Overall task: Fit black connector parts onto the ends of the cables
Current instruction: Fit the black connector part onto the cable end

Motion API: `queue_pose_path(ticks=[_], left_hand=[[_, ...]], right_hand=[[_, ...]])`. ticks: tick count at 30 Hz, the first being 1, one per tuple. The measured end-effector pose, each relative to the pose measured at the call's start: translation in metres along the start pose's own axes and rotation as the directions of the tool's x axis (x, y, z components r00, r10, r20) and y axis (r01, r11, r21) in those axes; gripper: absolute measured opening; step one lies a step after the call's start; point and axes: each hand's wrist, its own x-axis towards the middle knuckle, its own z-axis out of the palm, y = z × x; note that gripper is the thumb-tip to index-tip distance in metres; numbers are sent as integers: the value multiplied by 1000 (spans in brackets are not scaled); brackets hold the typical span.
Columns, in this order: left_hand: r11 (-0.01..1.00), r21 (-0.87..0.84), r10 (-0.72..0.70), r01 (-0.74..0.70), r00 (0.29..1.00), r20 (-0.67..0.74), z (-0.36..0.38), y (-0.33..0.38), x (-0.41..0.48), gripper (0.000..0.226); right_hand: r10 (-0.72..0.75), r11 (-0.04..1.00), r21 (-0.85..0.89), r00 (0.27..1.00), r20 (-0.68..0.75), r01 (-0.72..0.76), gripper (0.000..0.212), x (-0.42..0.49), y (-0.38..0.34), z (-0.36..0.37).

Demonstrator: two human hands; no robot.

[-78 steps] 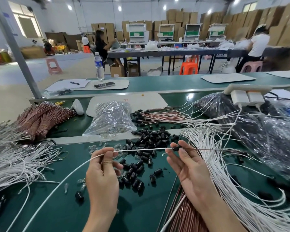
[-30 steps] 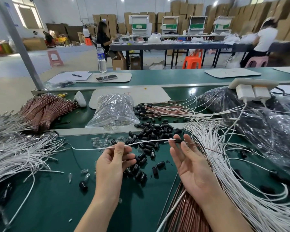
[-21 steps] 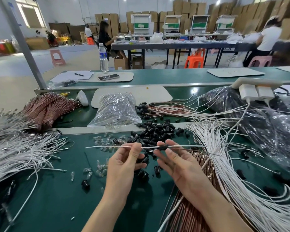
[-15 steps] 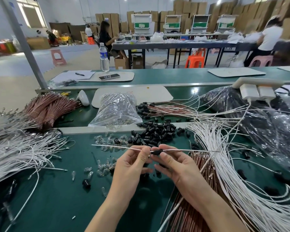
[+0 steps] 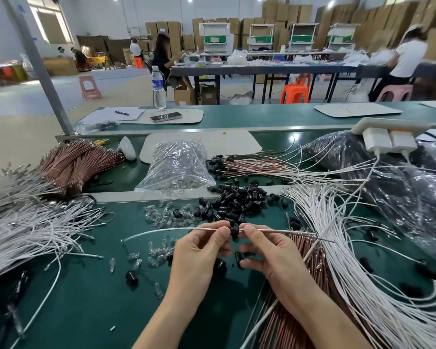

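My left hand (image 5: 199, 250) pinches a thin white cable (image 5: 161, 230) whose free end trails off to the left. My right hand (image 5: 269, 250) pinches the same cable on the other side. A small black connector (image 5: 234, 231) sits on the cable between my two thumbs. Just beyond my hands lies a heap of loose black connectors (image 5: 237, 200). Bundles of white cables (image 5: 337, 235) fan out at the right, and brown cables (image 5: 300, 248) lie under my right wrist.
Small clear bulbs (image 5: 161, 217) are scattered on the green mat (image 5: 86, 298). A clear plastic bag (image 5: 179, 167) stands behind them. More white cables (image 5: 23, 222) and a brown bundle (image 5: 78, 162) lie at the left. Dark plastic bags (image 5: 400, 185) and white chargers (image 5: 388, 139) are at the right.
My hands have come together at the middle of the mat. The cable has been drawn to the right, and the black connector now sits between both thumbs.
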Motion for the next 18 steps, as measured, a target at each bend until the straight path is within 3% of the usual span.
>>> queue_pose_path(ticks=[6,10,18], left_hand=[[996,-84,3,-12,994,-107,-8,5,5,17],[973,-231,-51,9,984,-173,-21,12,11,28],[943,-333,-102,14,964,-247,-39,13,19,13]], right_hand=[[-37,998,54,996,-77,41,30,0,-13,-8],[-88,985,137,984,-153,109,17,-2,-25,-23],[-172,949,209,942,-287,237,16,-2,-42,-46]])
